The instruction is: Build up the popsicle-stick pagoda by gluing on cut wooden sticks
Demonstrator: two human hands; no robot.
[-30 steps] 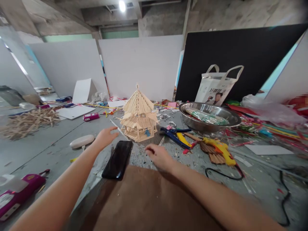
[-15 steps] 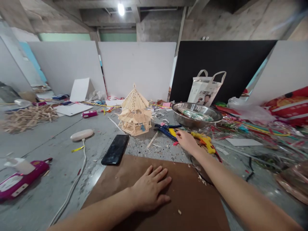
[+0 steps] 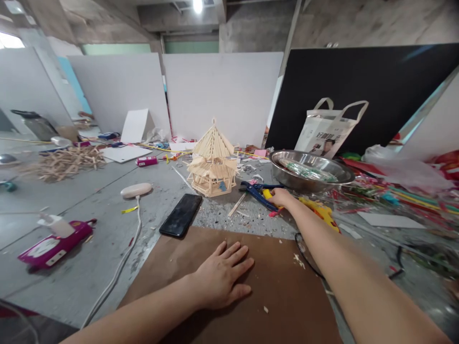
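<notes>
My left hand (image 3: 224, 277) lies flat, palm down and fingers spread, on a brown sheet (image 3: 283, 291). Beyond the sheet, my right hand (image 3: 281, 197) has its fingers closed at a yellow tool (image 3: 267, 193), mostly covered, so its kind is unclear. Blue-handled pliers (image 3: 261, 197) lie just left of that hand, and a yellow glue gun (image 3: 319, 212) rests behind my right forearm. A small pavilion model made of wooden sticks (image 3: 212, 167) stands upright beyond the sheet. At the sheet's far left corner is a black phone (image 3: 181, 215).
Right of the model stands a steel bowl (image 3: 311, 184) holding plastic packets, with a white bag (image 3: 322, 131) behind it. Wooden sticks (image 3: 70, 162) are heaped far left. A purple power strip (image 3: 57, 243) and a white corded device (image 3: 136, 190) lie on the left.
The view has turned a little left, so the surroundings appear farther right. My left hand stays flat on the sheet, and my right hand remains at the yellow tool.
</notes>
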